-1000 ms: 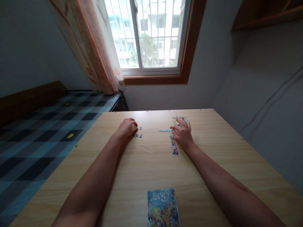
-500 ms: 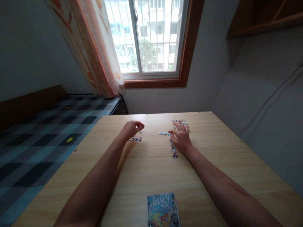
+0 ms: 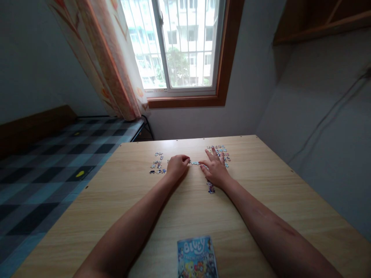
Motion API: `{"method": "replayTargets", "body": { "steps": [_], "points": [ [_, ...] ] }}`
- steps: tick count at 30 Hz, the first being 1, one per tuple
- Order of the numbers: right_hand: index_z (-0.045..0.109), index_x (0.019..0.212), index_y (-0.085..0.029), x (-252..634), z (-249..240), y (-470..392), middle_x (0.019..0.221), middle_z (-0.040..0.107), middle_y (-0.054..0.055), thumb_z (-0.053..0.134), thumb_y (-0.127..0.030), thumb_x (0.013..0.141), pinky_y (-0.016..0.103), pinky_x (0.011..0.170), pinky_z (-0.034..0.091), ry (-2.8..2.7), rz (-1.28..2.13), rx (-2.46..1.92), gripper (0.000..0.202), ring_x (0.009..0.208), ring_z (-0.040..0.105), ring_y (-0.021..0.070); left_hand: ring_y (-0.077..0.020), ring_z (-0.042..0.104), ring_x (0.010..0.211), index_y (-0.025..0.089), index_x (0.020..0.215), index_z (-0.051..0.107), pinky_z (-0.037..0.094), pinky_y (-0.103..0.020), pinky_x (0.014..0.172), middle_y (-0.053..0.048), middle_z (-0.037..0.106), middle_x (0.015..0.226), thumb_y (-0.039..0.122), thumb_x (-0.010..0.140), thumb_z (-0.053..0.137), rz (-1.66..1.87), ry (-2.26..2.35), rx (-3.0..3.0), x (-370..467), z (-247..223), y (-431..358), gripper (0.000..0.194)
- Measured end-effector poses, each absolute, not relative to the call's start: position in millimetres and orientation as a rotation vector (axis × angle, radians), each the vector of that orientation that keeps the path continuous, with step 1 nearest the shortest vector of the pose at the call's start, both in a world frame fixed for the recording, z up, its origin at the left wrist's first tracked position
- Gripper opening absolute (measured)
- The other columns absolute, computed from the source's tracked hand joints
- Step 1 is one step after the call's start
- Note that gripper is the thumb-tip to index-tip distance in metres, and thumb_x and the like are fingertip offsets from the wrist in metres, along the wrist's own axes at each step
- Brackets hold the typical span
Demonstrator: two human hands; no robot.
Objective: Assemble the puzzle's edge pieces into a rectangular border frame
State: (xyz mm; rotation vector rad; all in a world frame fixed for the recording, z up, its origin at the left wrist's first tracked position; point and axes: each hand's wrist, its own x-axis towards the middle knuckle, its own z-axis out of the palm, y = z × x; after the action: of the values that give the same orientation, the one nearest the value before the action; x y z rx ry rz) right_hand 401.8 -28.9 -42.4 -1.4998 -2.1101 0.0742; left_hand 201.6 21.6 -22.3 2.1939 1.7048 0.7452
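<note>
My left hand (image 3: 177, 166) is closed in a pinch at the left end of a short row of joined jigsaw pieces (image 3: 195, 163). A small puzzle piece (image 3: 189, 161) shows at its fingertips, partly hidden. At the row's right end lies my right hand (image 3: 216, 170), fingers spread, the index finger and thumb by the joined pieces. Below its palm an assembled strip of dark, colourful jigsaw (image 3: 211, 188) runs toward me; the hand hides its upper part. Behind the fingers lie loose jigsaw pieces (image 3: 222, 148).
More loose pieces (image 3: 157, 166) lie left of my left hand. A blue puzzle box marked "Bluey" (image 3: 197, 256) lies on the wooden table (image 3: 162, 231) near me. To the left is a bed with a checked cover (image 3: 43, 185); a window (image 3: 185, 46) is ahead.
My left hand has moved right, from beside the loose pieces to the end of the short row, still pinching. My right hand stays by the row, its fingers slightly more spread.
</note>
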Motion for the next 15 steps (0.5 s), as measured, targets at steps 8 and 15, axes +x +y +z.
{"method": "replayTargets", "body": {
  "steps": [8, 15],
  "points": [
    [0.074, 0.113, -0.03, 400.7, -42.8, -28.7, 0.159, 0.036, 0.009, 0.053, -0.036, 0.097, 0.071, 0.116, 0.001, -2.114, 0.084, -1.507, 0.027, 0.152, 0.014, 0.0346, -0.0247, 0.071, 0.087, 0.024, 0.094, 0.081, 0.052, -0.035, 0.08, -0.008, 0.078, 0.096, 0.032, 0.088, 0.06, 0.694, 1.728, 2.237, 204.1, -26.1, 20.2, 0.023],
    [0.073, 0.114, -0.03, 401.3, -44.9, -26.7, 0.159, 0.037, 0.009, 0.052, -0.037, 0.097, 0.07, 0.116, 0.001, -2.115, 0.101, -1.515, 0.028, 0.152, 0.016, 0.0338, -0.025, 0.07, 0.089, 0.026, 0.096, 0.081, 0.05, -0.034, 0.08, -0.008, 0.078, 0.098, 0.033, 0.089, 0.059, 0.625, 1.746, 2.234, 202.6, -23.8, 21.6, 0.023]
  ]
}}
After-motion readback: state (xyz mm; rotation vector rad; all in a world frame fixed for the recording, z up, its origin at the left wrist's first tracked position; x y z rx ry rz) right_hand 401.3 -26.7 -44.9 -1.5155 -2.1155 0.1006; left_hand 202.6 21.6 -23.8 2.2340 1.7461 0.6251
